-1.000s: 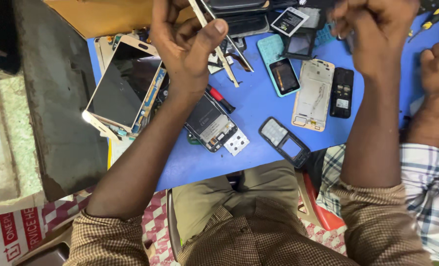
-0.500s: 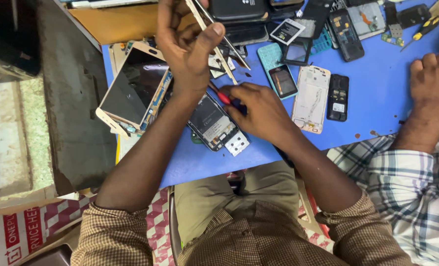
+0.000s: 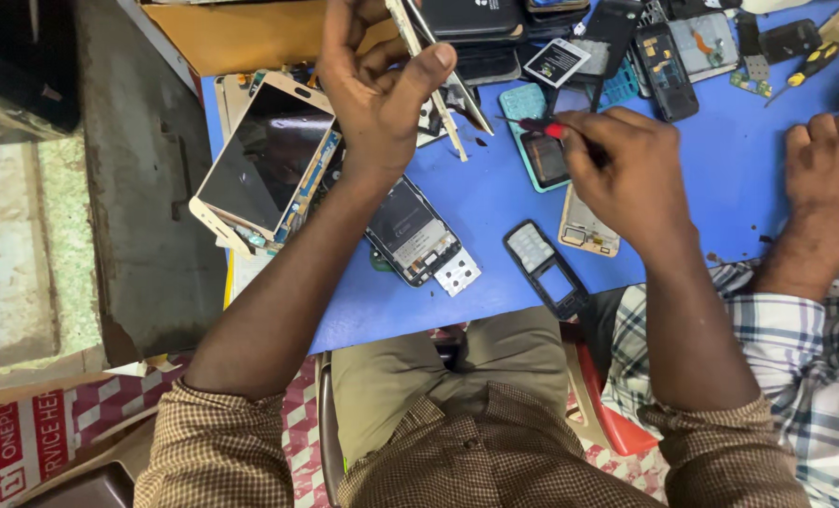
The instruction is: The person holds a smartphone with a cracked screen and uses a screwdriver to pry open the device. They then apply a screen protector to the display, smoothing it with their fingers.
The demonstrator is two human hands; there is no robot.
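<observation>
My left hand (image 3: 377, 89) holds a thin phone frame (image 3: 435, 75) on edge above the blue table (image 3: 720, 188), pinched between thumb and fingers. My right hand (image 3: 626, 174) grips a red-handled screwdriver (image 3: 539, 126), its tip pointing left toward the held frame. Below the left wrist lies an opened phone body (image 3: 412, 233) with a small metal plate (image 3: 457, 277). A teal phone shell (image 3: 532, 141) sits just under the screwdriver.
A gold-edged phone screen (image 3: 264, 160) lies at the table's left edge. A small dark keypad phone (image 3: 544, 268) rests near the front edge. Several phone parts and batteries crowd the far side. Another person's hand (image 3: 829, 174) in a checked sleeve rests at the right.
My right hand went from the far right down to the red screwdriver by the opened phone, picked it up and now holds it near the held frame. The left hand barely moved.
</observation>
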